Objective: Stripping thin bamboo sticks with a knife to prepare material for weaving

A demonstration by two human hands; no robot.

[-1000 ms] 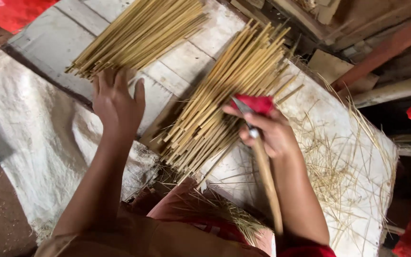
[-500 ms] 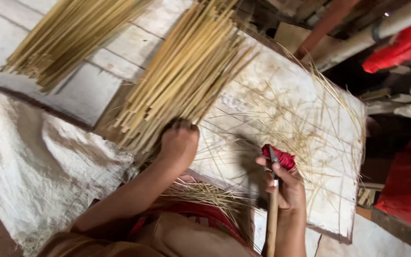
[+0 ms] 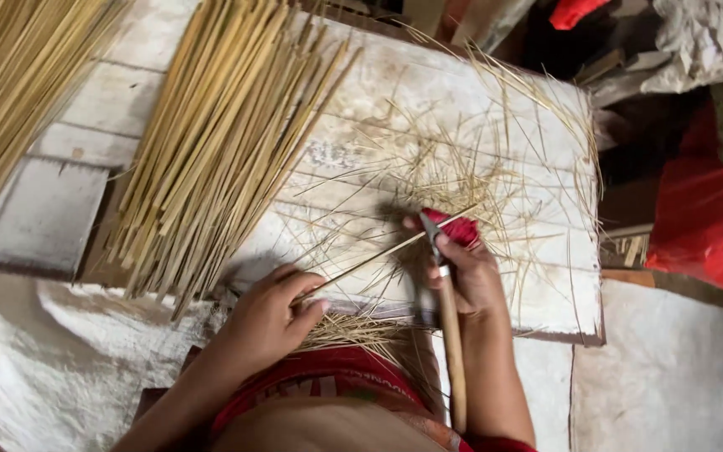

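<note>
My left hand (image 3: 268,316) pinches one thin bamboo stick (image 3: 378,254) near its lower end; the stick slants up to the right. My right hand (image 3: 466,272) grips a knife (image 3: 443,289) with a long wooden handle that runs back along my forearm. Its short blade meets the stick near the upper end. A red cloth wrap (image 3: 458,228) covers my right forefinger. Both hands work over a white wooden board (image 3: 537,293). A bundle of bamboo sticks (image 3: 219,142) lies just left of my left hand.
A second bundle of sticks (image 3: 18,92) lies at the far left. Thin bamboo shavings (image 3: 462,159) are strewn over the board and heaped on my lap (image 3: 345,331). White sacking (image 3: 35,360) covers the ground. Red fabric (image 3: 709,218) sits at the right.
My left hand has pulled one stick out of the near bundle and brought it across to the knife. My right hand has risen to meet it. The view has shifted right.
</note>
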